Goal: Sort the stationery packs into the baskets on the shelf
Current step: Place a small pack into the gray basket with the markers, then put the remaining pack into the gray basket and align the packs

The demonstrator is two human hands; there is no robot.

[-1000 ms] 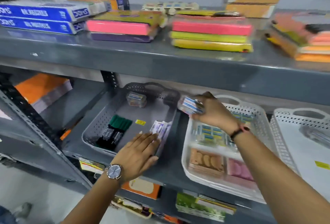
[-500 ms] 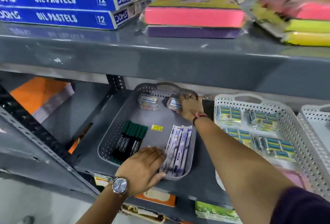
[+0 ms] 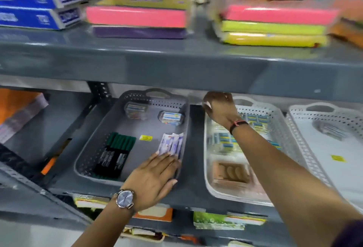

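A grey basket (image 3: 98,144) on the middle shelf holds a pack of green-capped markers (image 3: 115,154), a pack of white pens (image 3: 171,144) and two small clear packs (image 3: 135,109) (image 3: 171,118) at its back. My left hand (image 3: 155,178) lies flat on the basket's front right corner, fingers apart, touching the pen pack. My right hand (image 3: 220,109) hovers over the back left corner of the white basket (image 3: 216,189), which holds several blue-and-yellow packs (image 3: 255,119) and a brown pack (image 3: 231,172). That hand looks empty, fingers loosely curled.
A second white basket (image 3: 306,148) stands at the right with one small pack (image 3: 332,130). The upper shelf (image 3: 176,63) overhangs the baskets and carries blue pastel boxes (image 3: 39,6) and coloured paper stacks (image 3: 137,18). Orange packs (image 3: 17,105) lie at the left.
My right hand let go of the small clear pack at the back of the grey basket and moved right, over the white basket. My left hand stayed on the grey basket's front.
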